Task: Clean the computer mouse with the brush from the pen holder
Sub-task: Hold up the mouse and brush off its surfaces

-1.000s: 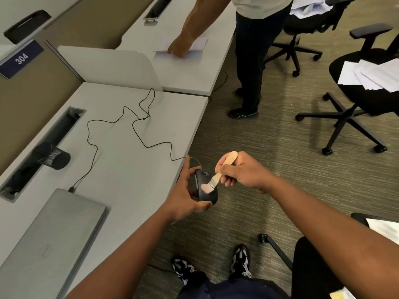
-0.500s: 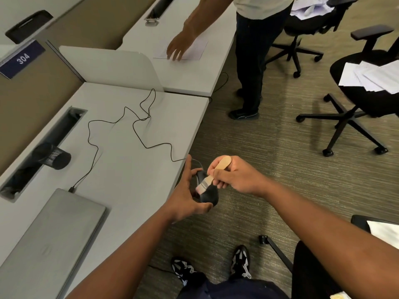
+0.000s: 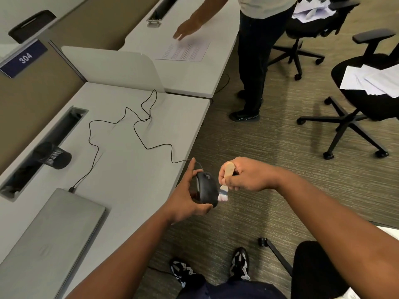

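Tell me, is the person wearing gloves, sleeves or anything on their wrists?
Nothing shows on either. The left hand and the right hand are bare, with no gloves, rings or watch in view. Both forearms are uncovered as far as the picture's lower edge, so no sleeve shows. No straps, cables or markings appear on either arm.

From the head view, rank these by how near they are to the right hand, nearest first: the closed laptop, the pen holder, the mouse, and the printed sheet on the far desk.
1. mouse: just left of the right hand, held off the desk edge.
2. closed laptop: on the near desk, lower left.
3. pen holder: lying on its side by the cable slot, far left.
4. printed sheet: on the far desk, top centre.
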{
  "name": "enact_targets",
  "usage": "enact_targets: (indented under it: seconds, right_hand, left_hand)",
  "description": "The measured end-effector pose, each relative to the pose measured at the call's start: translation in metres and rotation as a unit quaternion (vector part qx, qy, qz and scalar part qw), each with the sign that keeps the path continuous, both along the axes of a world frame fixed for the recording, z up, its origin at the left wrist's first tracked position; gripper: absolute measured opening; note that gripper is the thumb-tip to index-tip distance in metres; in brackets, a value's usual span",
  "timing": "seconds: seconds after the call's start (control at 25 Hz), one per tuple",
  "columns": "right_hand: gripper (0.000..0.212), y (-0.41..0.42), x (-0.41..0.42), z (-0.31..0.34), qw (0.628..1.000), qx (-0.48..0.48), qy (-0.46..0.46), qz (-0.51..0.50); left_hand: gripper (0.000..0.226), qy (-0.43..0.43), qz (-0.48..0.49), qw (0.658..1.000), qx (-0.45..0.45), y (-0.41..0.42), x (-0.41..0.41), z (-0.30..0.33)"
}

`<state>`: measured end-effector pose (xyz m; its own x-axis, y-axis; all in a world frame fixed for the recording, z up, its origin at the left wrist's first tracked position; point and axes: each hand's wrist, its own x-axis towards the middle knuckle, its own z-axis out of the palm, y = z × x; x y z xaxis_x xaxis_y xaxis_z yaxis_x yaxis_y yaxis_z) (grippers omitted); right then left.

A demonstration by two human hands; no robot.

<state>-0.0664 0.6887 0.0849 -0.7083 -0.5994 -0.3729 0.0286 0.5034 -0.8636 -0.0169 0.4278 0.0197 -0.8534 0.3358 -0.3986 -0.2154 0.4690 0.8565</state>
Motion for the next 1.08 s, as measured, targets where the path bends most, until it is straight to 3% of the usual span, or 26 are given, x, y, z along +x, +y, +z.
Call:
enact_targets:
  seconds: [0.2, 0.32, 0.56, 0.76, 1.08]
  right_hand:
    - [0.01, -0.01, 0.006, 0.008, 0.988, -0.121, 0.007, -0.094]
    - [0.008, -0.03, 0.014, 0.006, 0.994, -0.083, 0.05, -0.055]
    - [0.012, -0.032, 0.014, 0.016, 0.998, -0.009, 0.026, 0.048]
    - [0.014, -0.037, 0.011, 0.027, 0.99, 0.045, 0.065, 0.114]
    - [0.024, -0.044, 0.011, 0.02, 0.977, 0.089, 0.189, 0.042]
  left_hand:
    - [0.146, -0.008, -0.006, 1.0, -0.011, 0.0, -0.005, 0.001]
    - [0.148, -0.001, -0.023, 0.999, -0.026, 0.004, -0.006, 0.001]
    - [0.15, 0.009, -0.018, 0.999, -0.027, 0.004, -0.007, 0.003]
    - [0.145, -0.012, -0.033, 0.999, -0.014, 0.007, -0.005, 0.002]
    - [0.146, 0.002, -0.05, 0.998, -0.041, 0.01, -0.002, 0.005]
